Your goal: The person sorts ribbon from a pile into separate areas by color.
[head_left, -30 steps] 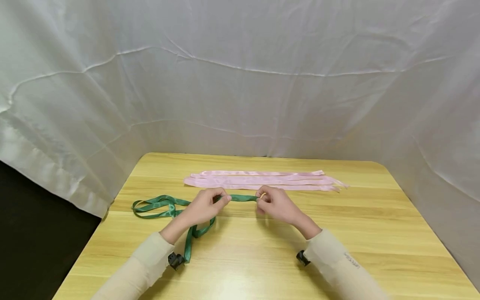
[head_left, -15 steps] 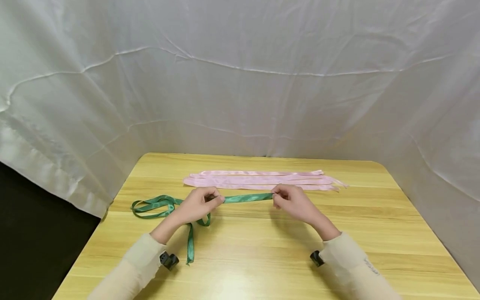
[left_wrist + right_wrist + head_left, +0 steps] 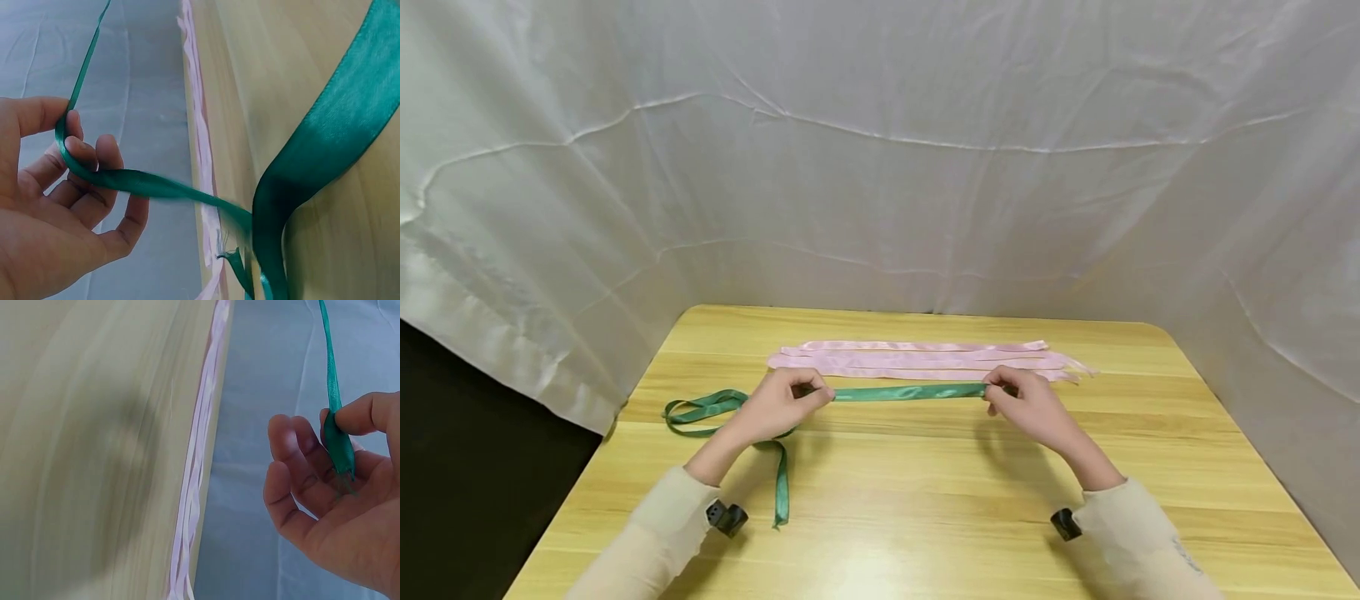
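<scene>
A green satin ribbon (image 3: 910, 392) stretches taut between both hands above the table. My left hand (image 3: 781, 404) pinches it between thumb and forefinger; in the left wrist view the ribbon (image 3: 144, 183) runs on across the other fingers and down toward the table. My right hand (image 3: 1030, 404) pinches it close to one end, and the frayed tip (image 3: 345, 475) lies inside the palm in the right wrist view. The rest of the green ribbon lies in loose loops (image 3: 707, 408) at the left, with a tail (image 3: 782, 492) pointing toward the front edge.
Several pink ribbons (image 3: 917, 360) lie side by side across the back of the wooden table (image 3: 895, 517), just behind the hands. Pale cloth (image 3: 880, 167) hangs around the back and sides. Small black cameras (image 3: 727, 517) sit at the cuffs.
The hands have moved apart, the right one to the right and the left one slightly left. The stretch of green ribbon between them has grown longer.
</scene>
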The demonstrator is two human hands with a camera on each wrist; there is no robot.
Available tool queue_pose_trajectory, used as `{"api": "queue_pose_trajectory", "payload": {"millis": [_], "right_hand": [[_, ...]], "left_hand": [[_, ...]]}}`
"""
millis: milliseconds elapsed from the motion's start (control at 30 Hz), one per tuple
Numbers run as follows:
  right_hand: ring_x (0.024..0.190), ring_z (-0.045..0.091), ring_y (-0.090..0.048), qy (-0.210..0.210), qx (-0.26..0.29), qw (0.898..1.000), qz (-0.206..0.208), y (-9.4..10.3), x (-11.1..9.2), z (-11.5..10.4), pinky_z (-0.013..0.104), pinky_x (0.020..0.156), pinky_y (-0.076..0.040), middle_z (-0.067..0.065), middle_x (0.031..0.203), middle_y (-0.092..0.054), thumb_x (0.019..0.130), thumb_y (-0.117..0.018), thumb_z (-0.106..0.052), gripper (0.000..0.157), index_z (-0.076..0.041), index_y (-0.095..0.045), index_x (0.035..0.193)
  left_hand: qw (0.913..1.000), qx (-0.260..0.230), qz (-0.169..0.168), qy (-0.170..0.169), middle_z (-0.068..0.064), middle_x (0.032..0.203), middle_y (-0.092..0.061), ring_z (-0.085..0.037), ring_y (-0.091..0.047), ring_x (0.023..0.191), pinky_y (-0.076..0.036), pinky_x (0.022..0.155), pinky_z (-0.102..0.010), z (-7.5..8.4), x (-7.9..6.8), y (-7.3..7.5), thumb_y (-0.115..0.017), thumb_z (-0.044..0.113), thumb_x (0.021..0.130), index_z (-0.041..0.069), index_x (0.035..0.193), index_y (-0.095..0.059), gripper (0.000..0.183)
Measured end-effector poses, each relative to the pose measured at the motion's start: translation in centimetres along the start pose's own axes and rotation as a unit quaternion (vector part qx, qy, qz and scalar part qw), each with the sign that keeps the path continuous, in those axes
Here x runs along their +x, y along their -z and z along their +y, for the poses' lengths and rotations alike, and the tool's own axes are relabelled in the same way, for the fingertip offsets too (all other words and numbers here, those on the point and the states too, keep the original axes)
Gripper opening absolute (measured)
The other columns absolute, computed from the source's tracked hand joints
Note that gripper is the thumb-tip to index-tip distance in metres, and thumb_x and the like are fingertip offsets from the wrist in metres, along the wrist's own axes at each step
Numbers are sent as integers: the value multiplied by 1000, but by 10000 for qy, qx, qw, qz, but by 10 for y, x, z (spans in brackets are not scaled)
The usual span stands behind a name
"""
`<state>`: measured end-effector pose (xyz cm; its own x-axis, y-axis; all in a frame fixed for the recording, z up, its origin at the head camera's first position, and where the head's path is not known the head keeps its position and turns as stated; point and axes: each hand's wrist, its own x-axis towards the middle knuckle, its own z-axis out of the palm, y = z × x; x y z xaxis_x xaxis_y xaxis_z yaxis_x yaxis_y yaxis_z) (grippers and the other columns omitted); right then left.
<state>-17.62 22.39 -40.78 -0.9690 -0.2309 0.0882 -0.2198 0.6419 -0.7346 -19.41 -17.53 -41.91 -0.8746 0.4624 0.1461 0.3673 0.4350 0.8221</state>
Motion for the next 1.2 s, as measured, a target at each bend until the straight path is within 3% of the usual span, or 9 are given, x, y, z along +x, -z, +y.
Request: {"api": "queue_pose_trajectory", "payload": {"millis": [300,500,733,1033,1200], "right_hand": [[64,11,-59,-133,-81,9996,218,21,-11,11,27,54,-38,7,84,-72,104,-55,-16,16,-10,-69,100],[72,12,-65,-288,-184,9989,311,33,-18,20,28,57,-38,7,86,-73,106,-54,-18,20,-6,-70,104],[82,17,-71,-444,-348,9975,431,48,-27,32,27,65,-48,7,88,-74,108,-51,-22,24,-6,-69,104],[80,11,-72,-557,-373,9966,487,57,-38,45,26,67,-50,8,94,-73,109,-52,-23,26,-4,-70,111],[82,13,-71,-656,-467,9956,476,59,-40,51,27,67,-47,7,95,-74,109,-53,-26,27,-7,-72,107]], "left_hand": [[9999,-34,150,-27,2,66,-47,-9,-38,57,-38,63,-28,-2,0,9,-68,20,103,17,80,-71,23],[9998,-83,176,34,2,63,-44,-8,-37,57,-36,62,-26,-3,-1,12,-69,20,103,16,81,-71,23],[9997,-91,212,129,3,61,-42,-9,-37,57,-37,62,-26,-7,-3,15,-69,20,103,15,81,-72,22],[9995,-38,205,255,-7,71,-60,-10,-44,60,-42,65,-28,-16,-4,16,-68,17,103,11,90,-79,18],[9993,50,196,314,-8,72,-62,-9,-43,59,-41,62,-26,-21,-5,14,-67,15,103,6,95,-81,18]]}}
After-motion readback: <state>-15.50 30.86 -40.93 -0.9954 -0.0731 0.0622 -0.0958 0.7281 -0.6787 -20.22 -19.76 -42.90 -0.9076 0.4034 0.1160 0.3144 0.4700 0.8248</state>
